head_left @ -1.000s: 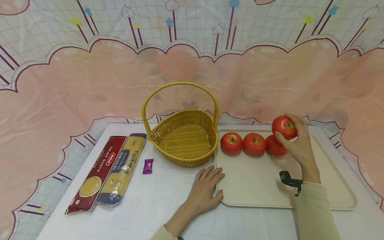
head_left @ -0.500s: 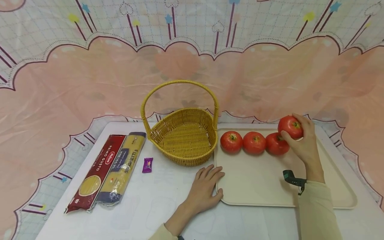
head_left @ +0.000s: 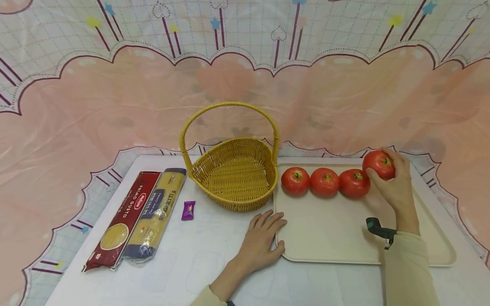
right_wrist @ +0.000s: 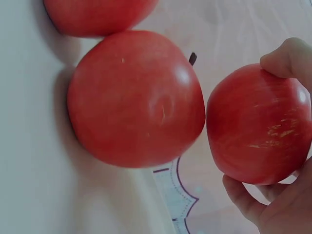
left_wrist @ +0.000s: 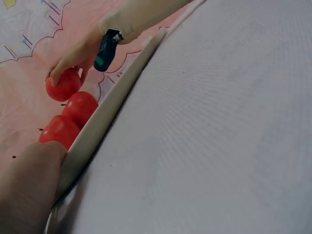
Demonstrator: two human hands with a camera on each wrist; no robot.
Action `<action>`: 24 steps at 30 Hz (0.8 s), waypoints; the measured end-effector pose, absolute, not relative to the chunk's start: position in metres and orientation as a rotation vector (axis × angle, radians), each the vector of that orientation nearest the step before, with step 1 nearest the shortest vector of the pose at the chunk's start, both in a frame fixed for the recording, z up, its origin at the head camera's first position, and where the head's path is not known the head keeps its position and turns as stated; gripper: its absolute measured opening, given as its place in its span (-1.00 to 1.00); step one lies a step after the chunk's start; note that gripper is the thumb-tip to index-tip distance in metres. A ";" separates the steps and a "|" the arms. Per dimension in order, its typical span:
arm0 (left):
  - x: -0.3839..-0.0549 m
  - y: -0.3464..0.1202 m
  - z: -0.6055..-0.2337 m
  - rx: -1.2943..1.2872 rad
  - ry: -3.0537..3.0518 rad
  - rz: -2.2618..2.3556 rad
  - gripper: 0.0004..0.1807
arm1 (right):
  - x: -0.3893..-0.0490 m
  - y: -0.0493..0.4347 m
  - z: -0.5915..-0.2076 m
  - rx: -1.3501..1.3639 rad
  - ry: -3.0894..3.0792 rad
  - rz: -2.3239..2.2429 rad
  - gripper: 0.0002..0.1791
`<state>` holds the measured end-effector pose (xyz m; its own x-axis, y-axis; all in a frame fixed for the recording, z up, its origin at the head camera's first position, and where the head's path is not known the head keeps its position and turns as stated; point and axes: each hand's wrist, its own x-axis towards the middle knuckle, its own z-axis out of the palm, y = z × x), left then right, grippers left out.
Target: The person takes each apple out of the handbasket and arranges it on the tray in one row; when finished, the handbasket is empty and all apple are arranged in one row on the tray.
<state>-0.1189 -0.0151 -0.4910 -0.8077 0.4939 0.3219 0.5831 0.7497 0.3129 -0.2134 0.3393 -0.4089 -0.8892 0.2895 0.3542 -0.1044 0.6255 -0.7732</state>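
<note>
My right hand [head_left: 398, 182] holds a red apple [head_left: 379, 164] between thumb and fingers, raised over the back right of the cream tray [head_left: 337, 233]. In the right wrist view this held apple [right_wrist: 258, 126] shows yellowish flecks, with another apple [right_wrist: 136, 100] close beside it. Three more apples stand in a row along the tray's back: a left one [head_left: 295, 181], a middle one [head_left: 324, 182] and a right one [head_left: 354, 183] just left of the held one. My left hand [head_left: 258, 244] lies with fingers spread on the tablecloth, fingertips at the tray's left rim.
A yellow wicker basket [head_left: 237, 204] with a tall handle stands at the back middle, beside the tray. Left of it lie a small purple wrapped sweet [head_left: 188, 211], a yellow spaghetti pack [head_left: 157, 216] and a red pasta pack [head_left: 126, 221]. A patterned curtain [head_left: 245, 97] hangs behind.
The right hand has moved right and slightly down with its apple, uncovering the third apple in the row. The left hand has stayed at the tray's edge.
</note>
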 end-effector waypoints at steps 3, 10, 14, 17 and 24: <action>-0.119 -0.015 -0.491 -0.853 -2.730 -0.594 -0.49 | -0.213 0.344 -0.408 -0.162 -2.416 1.186 -0.27; -0.120 -0.015 -0.491 -0.855 -2.731 -0.586 -0.50 | -0.211 0.354 -0.410 -0.233 -2.472 1.201 -0.24; -0.119 -0.015 -0.490 -0.853 -2.741 -0.585 -0.50 | -0.212 0.357 -0.414 -0.247 -2.482 1.216 -0.23; -0.119 -0.016 -0.489 -0.855 -2.744 -0.587 -0.49 | -0.212 0.359 -0.417 -0.260 -2.488 1.214 -0.24; -0.120 -0.016 -0.489 -0.860 -2.738 -0.580 -0.49 | -0.213 0.366 -0.426 -0.290 -2.505 1.218 -0.24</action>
<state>-0.1196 -0.0157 -0.4894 -0.8066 0.5010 0.3136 0.5851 0.7518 0.3039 -0.2132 0.3659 -0.4264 -0.9214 0.3258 0.2118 0.0345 0.6115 -0.7905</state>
